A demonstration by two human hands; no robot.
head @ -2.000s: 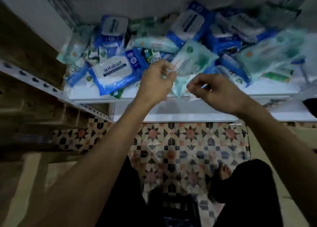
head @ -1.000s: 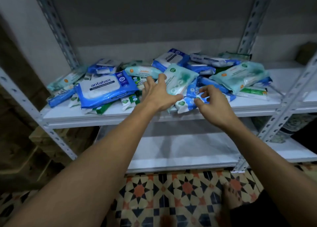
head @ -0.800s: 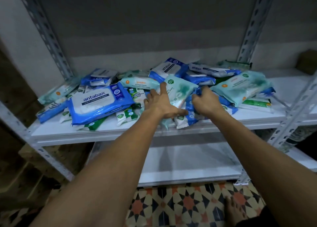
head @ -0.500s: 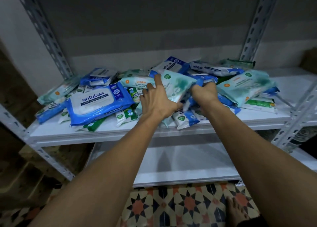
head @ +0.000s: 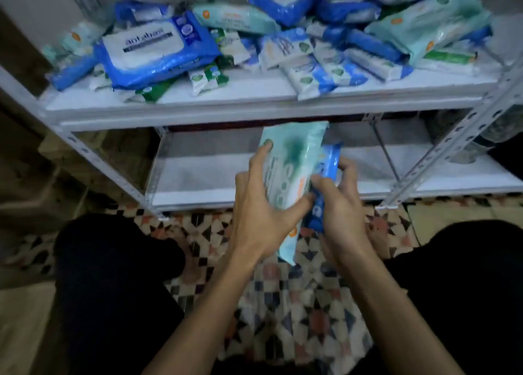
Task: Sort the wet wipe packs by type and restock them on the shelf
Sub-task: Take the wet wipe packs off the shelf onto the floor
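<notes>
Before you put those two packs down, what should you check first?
1. Teal pack held firmly by left hand: ok.
2. Blue pack held by right hand: ok, though mostly hidden behind the teal one.
3. Two types kept apart: not ok, both are pressed together.
4. Bare room on lower shelf: ok.
5. Upper shelf sorted: not ok, the pile is still mixed.
6. Blue pack's label matches others: cannot tell.

We see the upper shelf (head: 254, 102) crowded with heaped wipe packs (head: 283, 34), leaving only a bare near strip. The lower shelf (head: 198, 182) lies open between slotted uprights (head: 458, 142).
</notes>
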